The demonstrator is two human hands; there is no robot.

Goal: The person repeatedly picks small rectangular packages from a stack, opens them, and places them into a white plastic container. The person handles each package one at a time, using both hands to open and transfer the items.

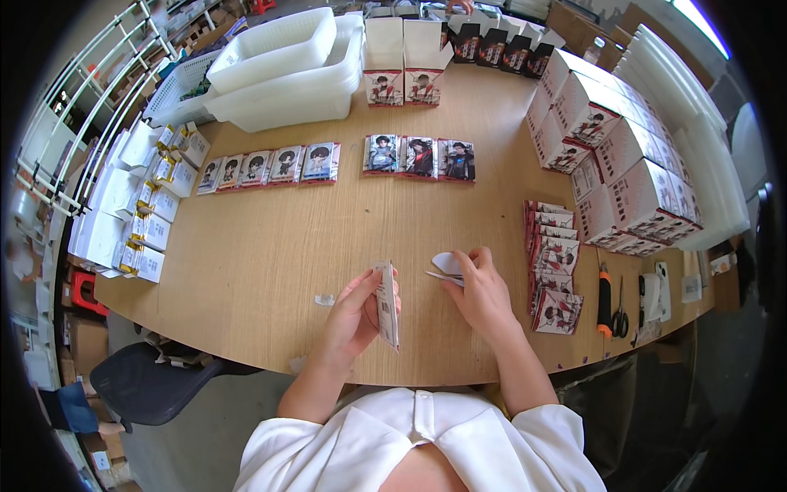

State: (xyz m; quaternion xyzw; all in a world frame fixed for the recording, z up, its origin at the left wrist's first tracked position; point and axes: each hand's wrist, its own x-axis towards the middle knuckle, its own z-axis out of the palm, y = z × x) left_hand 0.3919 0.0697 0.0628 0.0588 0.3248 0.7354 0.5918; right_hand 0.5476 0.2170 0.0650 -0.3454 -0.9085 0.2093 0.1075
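Note:
My left hand (357,307) grips a thin flat printed packet (388,316), held upright and nearly edge-on, over the near middle of the table. A short way to the right, my right hand (484,295) pinches a small white piece with a rounded edge (447,264), perhaps paper or card; a second thin edge shows beneath it. Beyond my hands lie a row of small piles of cartoon-figure cards (285,164) and three piles of darker character cards (420,157), with red-edged packets under them. Nearest my right forearm is an overlapping column of red-and-white packets (557,266).
Stacked white-and-red boxes (623,156) stand at the right, beside scissors (620,316) and an orange-and-black tool (604,303). White boxes (135,205) line the left edge. White plastic bins (287,90), open cartons (403,70) and black boxes (500,47) are at the back.

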